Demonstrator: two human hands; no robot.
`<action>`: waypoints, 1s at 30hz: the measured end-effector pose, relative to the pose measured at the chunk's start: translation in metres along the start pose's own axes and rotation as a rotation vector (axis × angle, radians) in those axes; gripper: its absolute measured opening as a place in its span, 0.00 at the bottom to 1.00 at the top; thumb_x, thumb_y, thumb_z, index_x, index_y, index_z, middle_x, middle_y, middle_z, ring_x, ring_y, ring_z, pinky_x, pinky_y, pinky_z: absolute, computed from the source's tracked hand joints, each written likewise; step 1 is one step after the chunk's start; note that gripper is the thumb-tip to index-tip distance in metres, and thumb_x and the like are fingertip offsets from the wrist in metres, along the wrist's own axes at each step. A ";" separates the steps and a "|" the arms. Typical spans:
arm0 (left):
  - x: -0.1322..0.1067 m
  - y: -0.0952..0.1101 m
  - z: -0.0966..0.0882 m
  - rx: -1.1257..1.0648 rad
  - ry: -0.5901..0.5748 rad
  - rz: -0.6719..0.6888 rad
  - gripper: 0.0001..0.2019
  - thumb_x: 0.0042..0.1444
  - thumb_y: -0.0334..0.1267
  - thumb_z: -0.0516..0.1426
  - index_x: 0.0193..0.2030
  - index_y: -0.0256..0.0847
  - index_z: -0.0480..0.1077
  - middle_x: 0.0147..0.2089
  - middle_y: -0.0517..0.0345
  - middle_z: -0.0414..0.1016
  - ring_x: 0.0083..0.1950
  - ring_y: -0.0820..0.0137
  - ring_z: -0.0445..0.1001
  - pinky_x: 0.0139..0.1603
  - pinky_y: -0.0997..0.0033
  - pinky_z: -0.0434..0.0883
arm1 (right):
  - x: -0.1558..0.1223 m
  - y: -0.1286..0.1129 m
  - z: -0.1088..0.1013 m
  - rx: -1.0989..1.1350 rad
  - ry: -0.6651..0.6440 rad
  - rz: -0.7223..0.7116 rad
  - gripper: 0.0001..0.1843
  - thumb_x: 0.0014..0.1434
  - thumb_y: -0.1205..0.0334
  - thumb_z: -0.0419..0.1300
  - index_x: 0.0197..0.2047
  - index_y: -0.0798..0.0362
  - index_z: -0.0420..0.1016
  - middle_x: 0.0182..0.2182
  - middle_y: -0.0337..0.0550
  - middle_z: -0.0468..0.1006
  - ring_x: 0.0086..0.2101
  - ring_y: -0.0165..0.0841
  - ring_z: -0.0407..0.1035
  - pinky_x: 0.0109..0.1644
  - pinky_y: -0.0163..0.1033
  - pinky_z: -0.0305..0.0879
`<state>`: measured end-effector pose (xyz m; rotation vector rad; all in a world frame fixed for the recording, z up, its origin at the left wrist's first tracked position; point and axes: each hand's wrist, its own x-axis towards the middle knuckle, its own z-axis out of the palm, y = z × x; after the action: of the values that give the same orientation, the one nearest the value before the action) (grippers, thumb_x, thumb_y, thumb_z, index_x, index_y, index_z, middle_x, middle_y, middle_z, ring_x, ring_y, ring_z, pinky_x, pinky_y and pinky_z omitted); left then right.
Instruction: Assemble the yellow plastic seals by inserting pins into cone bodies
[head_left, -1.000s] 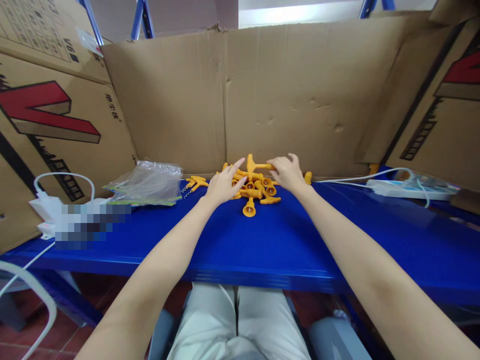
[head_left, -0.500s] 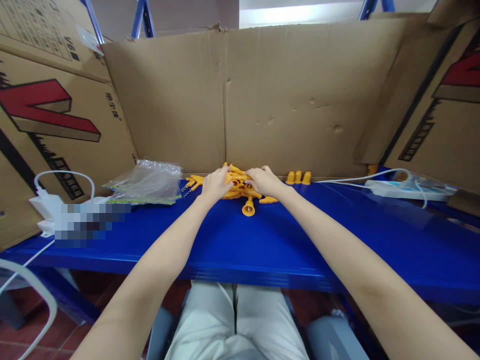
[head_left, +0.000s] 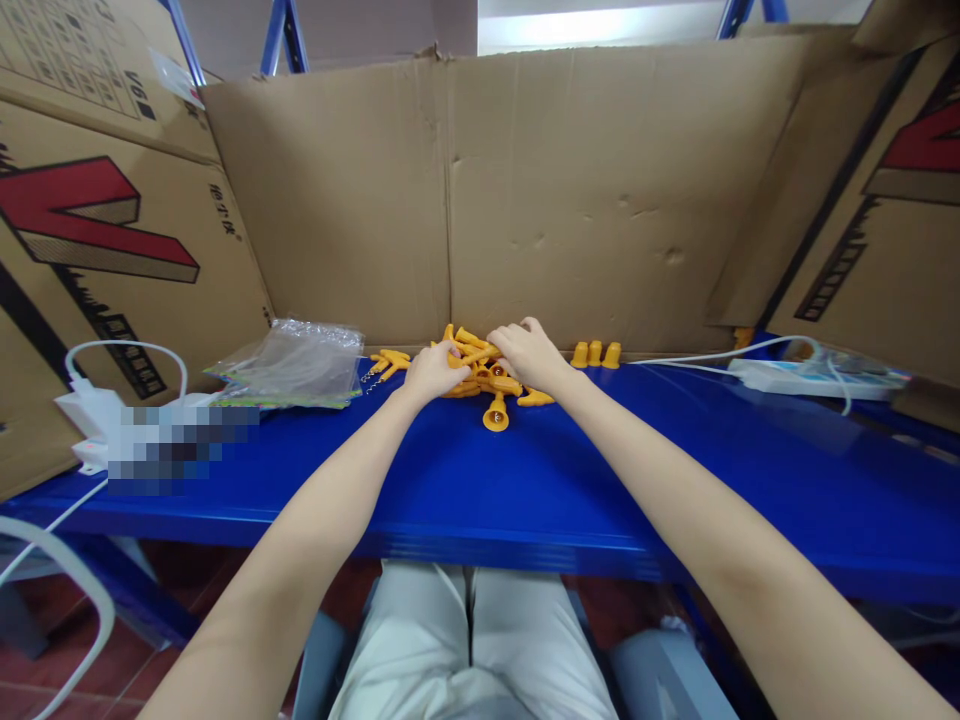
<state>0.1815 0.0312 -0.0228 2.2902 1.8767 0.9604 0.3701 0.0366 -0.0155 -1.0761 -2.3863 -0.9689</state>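
A heap of yellow plastic corkscrew parts (head_left: 506,385) lies near the back of the blue table, between my hands. My left hand (head_left: 435,373) is at its left side, fingers curled in against yellow pieces; what they grip is hidden. Over the heap's right side is my right hand (head_left: 529,355), its fingers bent down onto a long yellow handle (head_left: 478,354). In front, a yellow bell-shaped piece (head_left: 496,415) shows its open mouth. Left of my left hand rest T-handled corkscrews (head_left: 391,362) with metal spirals. A loose yellow handle (head_left: 535,398) lies below my right hand.
Three yellow cups (head_left: 596,354) stand in a row at the back right. Clear plastic bags (head_left: 292,360) are stacked on the left. White chargers (head_left: 97,415) and a power strip (head_left: 817,378) with cables sit at the sides. A cardboard wall (head_left: 585,200) closes off the back.
My right hand has risen slightly and shifted a little left over the heap. My left hand has dropped slightly, and yellow pieces between the hands have shifted.
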 end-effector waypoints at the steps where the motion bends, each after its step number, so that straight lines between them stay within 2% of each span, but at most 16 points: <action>1: -0.002 0.001 -0.002 0.049 0.032 0.006 0.18 0.48 0.43 0.59 0.46 0.40 0.72 0.36 0.53 0.78 0.42 0.61 0.75 0.42 0.67 0.68 | -0.001 0.001 0.002 0.026 -0.025 0.003 0.13 0.64 0.67 0.51 0.50 0.60 0.68 0.44 0.53 0.76 0.44 0.42 0.65 0.50 0.45 0.47; 4: -0.006 0.003 -0.007 0.128 0.063 0.000 0.20 0.50 0.44 0.57 0.49 0.43 0.71 0.38 0.52 0.78 0.44 0.60 0.76 0.44 0.66 0.68 | -0.003 0.002 0.009 0.080 -0.069 0.007 0.17 0.64 0.64 0.50 0.55 0.61 0.66 0.47 0.54 0.75 0.45 0.41 0.66 0.49 0.45 0.48; 6: -0.007 0.004 -0.008 0.144 0.068 0.001 0.20 0.50 0.44 0.57 0.50 0.43 0.70 0.39 0.52 0.78 0.45 0.60 0.76 0.44 0.66 0.68 | -0.004 0.004 0.012 0.084 -0.070 -0.001 0.16 0.64 0.65 0.50 0.54 0.60 0.67 0.46 0.54 0.76 0.44 0.41 0.66 0.49 0.45 0.48; 11: -0.006 0.003 -0.006 0.147 0.074 0.009 0.19 0.50 0.44 0.56 0.50 0.44 0.70 0.39 0.50 0.78 0.45 0.58 0.76 0.44 0.64 0.69 | -0.003 0.009 0.012 0.038 0.032 -0.021 0.14 0.61 0.70 0.48 0.48 0.58 0.69 0.43 0.53 0.76 0.44 0.41 0.65 0.53 0.48 0.47; 15: -0.004 0.000 -0.005 0.153 0.085 -0.003 0.20 0.51 0.47 0.55 0.50 0.45 0.69 0.40 0.50 0.78 0.46 0.56 0.76 0.44 0.63 0.69 | -0.005 0.015 0.012 0.006 0.099 0.032 0.14 0.60 0.72 0.48 0.47 0.57 0.69 0.42 0.52 0.76 0.44 0.42 0.64 0.55 0.49 0.45; 20: -0.003 -0.002 -0.008 0.168 0.077 -0.026 0.20 0.51 0.47 0.55 0.50 0.46 0.69 0.41 0.51 0.79 0.47 0.56 0.76 0.44 0.63 0.69 | -0.008 0.021 0.015 0.013 0.140 0.068 0.14 0.59 0.69 0.50 0.47 0.56 0.70 0.44 0.53 0.76 0.44 0.43 0.64 0.55 0.51 0.46; 30: -0.004 -0.002 -0.009 0.170 0.074 -0.033 0.19 0.52 0.45 0.54 0.51 0.46 0.68 0.41 0.50 0.79 0.47 0.56 0.76 0.45 0.63 0.69 | -0.013 0.033 0.016 0.023 0.151 0.185 0.13 0.61 0.65 0.50 0.46 0.55 0.71 0.43 0.53 0.75 0.45 0.43 0.63 0.56 0.53 0.46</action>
<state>0.1752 0.0248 -0.0176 2.3353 2.0958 0.9269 0.4032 0.0572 -0.0190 -1.1492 -2.1301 -0.9212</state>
